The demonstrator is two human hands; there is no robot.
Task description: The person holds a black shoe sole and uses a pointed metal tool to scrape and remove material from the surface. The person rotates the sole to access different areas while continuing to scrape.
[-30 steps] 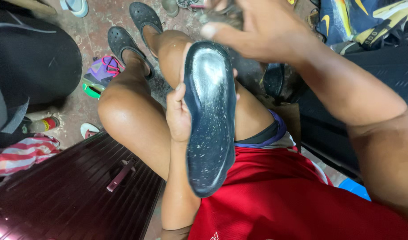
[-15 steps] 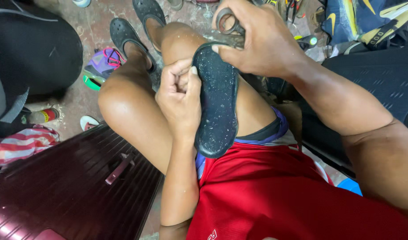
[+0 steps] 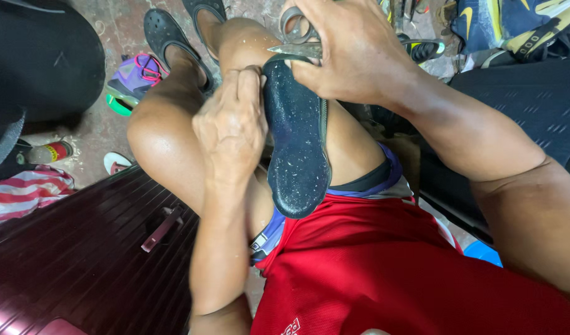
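At the left, a dark red ribbed suitcase (image 3: 80, 260) lies near the knee, and a purple sneaker (image 3: 133, 77) is seen farther on the floor. In the middle, the dark shoe sole (image 3: 297, 136) is held upright on the thigh, its left edge gripped by the closed left hand (image 3: 232, 124). At its far end, metal scissors (image 3: 297, 37) are held by the right hand (image 3: 353, 49), fingers wrapped around them; for a clean cut, the sole should probably be kept firmly pinched and the blades guided close along the rim.
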